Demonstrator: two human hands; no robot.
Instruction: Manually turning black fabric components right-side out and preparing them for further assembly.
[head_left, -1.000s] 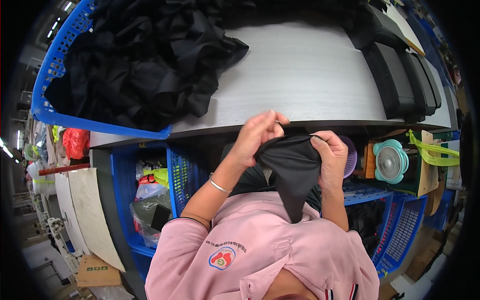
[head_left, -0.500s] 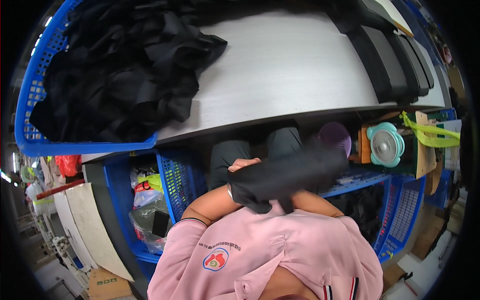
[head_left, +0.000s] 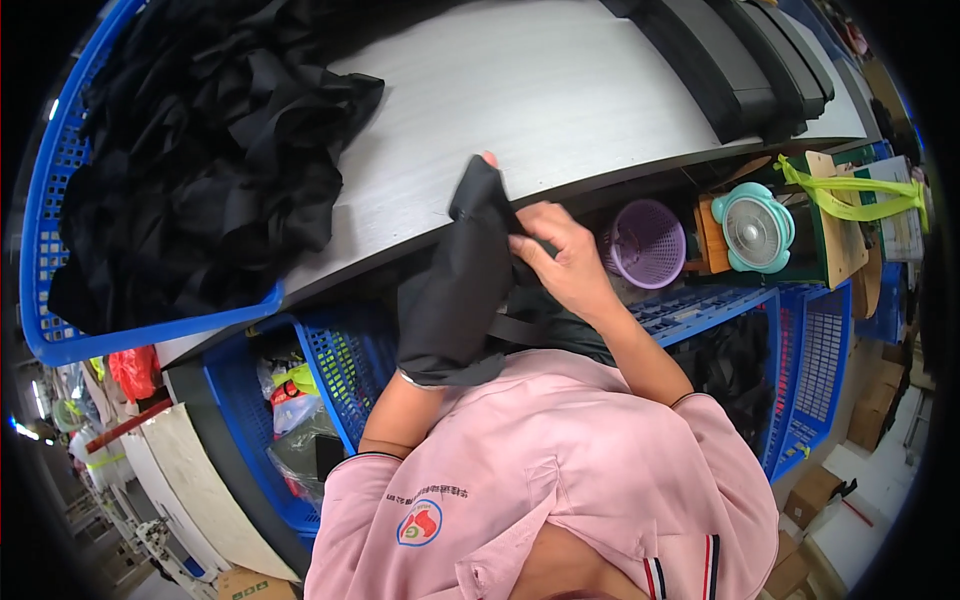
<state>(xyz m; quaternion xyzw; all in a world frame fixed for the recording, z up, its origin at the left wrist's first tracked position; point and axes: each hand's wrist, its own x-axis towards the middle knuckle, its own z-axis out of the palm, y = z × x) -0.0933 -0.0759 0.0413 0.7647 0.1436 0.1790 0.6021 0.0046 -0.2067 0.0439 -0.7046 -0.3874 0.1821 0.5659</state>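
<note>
A black fabric piece (head_left: 455, 285), shaped like a tube or pouch, stands nearly upright over my lap by the table's front edge. My left forearm goes into its lower end. Most of my left hand (head_left: 489, 158) is hidden in the cloth, and only a fingertip shows at the top. On the other side, my right hand (head_left: 565, 258) pinches the fabric's right edge between thumb and curled fingers. Behind the fabric lies the white tabletop (head_left: 480, 90).
A blue basket (head_left: 150, 335) heaped with black cloth (head_left: 200, 170) sits at left on the table. Black padded pieces (head_left: 730, 80) lie at far right. Below are a purple basket (head_left: 648, 245), a turquoise fan (head_left: 757, 228) and blue crates (head_left: 340, 370) (head_left: 810, 370) on either side.
The black fabric has swung from lying across my lap to nearly upright, toward the table. My right hand has come into sight at its edge. The view has shifted slightly.
</note>
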